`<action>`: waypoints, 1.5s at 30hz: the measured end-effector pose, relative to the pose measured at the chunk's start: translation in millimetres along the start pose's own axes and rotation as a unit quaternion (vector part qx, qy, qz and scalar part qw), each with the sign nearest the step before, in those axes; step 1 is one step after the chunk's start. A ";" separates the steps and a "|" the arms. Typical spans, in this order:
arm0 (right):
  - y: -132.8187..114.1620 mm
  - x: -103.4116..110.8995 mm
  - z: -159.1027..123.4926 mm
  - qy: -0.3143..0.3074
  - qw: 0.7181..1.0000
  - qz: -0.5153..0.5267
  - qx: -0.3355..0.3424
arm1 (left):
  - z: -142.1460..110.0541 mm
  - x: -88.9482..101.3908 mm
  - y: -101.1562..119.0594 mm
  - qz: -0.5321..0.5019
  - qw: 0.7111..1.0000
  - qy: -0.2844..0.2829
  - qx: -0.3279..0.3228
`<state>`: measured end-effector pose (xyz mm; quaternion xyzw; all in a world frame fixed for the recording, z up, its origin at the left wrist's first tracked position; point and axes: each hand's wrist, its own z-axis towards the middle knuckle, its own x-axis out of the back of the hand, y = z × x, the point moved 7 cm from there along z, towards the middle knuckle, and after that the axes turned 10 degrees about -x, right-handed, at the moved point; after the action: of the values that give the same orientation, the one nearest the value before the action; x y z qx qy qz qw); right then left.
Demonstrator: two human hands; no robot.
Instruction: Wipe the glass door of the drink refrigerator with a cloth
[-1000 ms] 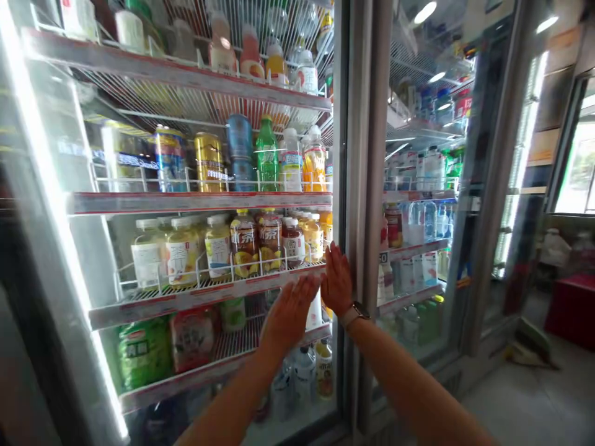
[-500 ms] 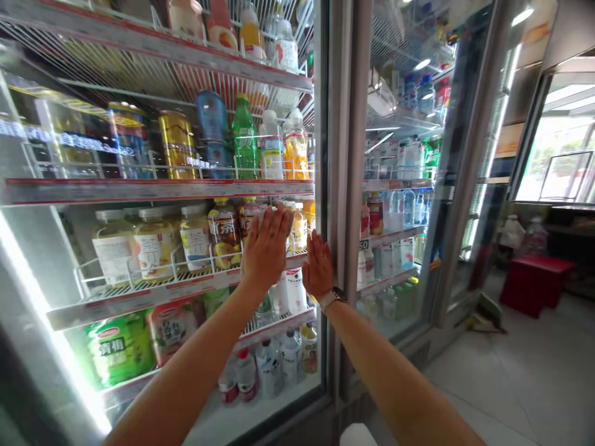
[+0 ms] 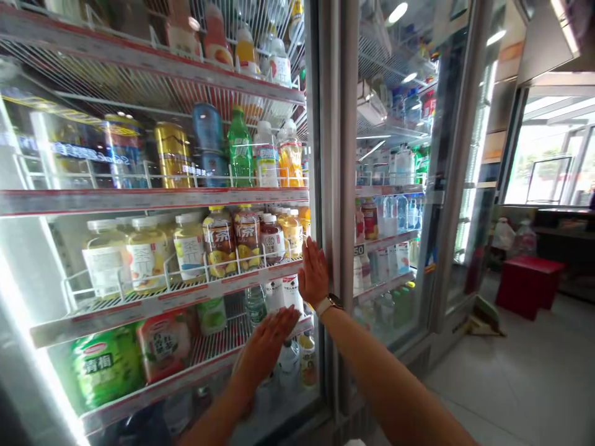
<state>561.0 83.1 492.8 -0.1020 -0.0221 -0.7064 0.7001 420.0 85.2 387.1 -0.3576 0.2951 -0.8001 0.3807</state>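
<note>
Both hands are open, fingers spread, gripping nothing: the right hand [image 3: 313, 274] lies flat on the cooler's glass door [image 3: 116, 62] beside its metal frame [image 3: 332, 186], the left hand [image 3: 267, 350] lower down (tea bottles [image 3: 218, 241] sit behind a wire rail [image 3: 242, 255], which keeps them on the shelf [image 3: 139, 303]).

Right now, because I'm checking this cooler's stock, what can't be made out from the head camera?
Head view:
Bottles on the lowest level: partly hidden by the left hand.
Top-shelf bottles: cut off by the top edge.
Can labels: washed out by glare on the glass.
Bottle labels behind the next door: too small to read.
</note>
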 end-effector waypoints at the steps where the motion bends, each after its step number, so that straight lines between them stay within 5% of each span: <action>1: -0.3 0.0 0.1 -0.001 1.000 -0.003 -0.002 | 11.1 7.1 -18.6 -0.011 1.000 0.014 0.018; 5: -1.3 1.0 0.6 0.000 1.000 -0.012 -0.002 | 77.9 42.3 -116.6 -0.051 0.983 0.088 0.152; 8: -1.3 1.9 0.9 0.001 1.000 -0.012 -0.002 | 113.0 55.1 -150.4 -0.062 0.975 0.116 0.181; 11: -1.3 1.6 1.1 -0.004 1.000 -0.015 -0.001 | 105.6 41.8 -120.6 -0.053 0.987 0.073 0.131; 17: -0.6 2.0 0.9 0.005 1.000 -0.012 -0.006 | -6.3 -10.6 15.3 -0.006 1.000 -0.008 0.002; 20: 0.6 0.5 0.5 -0.002 1.000 0.001 -0.010 | -33.6 -16.8 37.4 -0.006 0.999 -0.007 -0.034; 23: 1.0 -1.0 0.2 -0.010 1.000 0.006 -0.009 | -10.1 0.7 -6.8 -0.029 0.999 0.017 -0.006; 29: -0.2 2.8 -0.4 0.013 1.000 0.010 -0.002 | 73.9 73.8 -182.7 -0.027 0.973 0.124 0.191; 31: -0.4 3.6 -0.7 0.014 1.000 0.013 -0.004 | 79.9 84.3 -203.0 -0.025 0.969 0.134 0.207; 33: -0.5 4.5 -1.2 0.017 1.000 0.013 -0.005 | 71.0 80.0 -188.8 -0.020 0.976 0.116 0.184; 39: -1.3 4.2 -2.4 0.017 1.000 0.004 -0.001 | -26.8 26.9 -55.7 0.000 0.999 0.011 0.050; 41: 0.0 3.8 -3.1 0.018 1.000 0.007 0.003 | -58.7 19.9 -30.9 -0.006 1.000 -0.009 -0.006; 43: 3.3 3.5 -4.5 0.017 1.000 0.007 0.002 | -76.9 25.0 -36.4 -0.016 0.999 -0.021 -0.037; 45: 5.1 4.9 -6.5 0.017 1.000 0.009 0.002 | -77.8 41.9 -73.6 -0.014 0.999 -0.021 -0.024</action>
<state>565.3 77.1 486.8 -0.0885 -0.0106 -0.7016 0.7070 309.7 105.9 412.1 -0.3874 0.3015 -0.7904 0.3664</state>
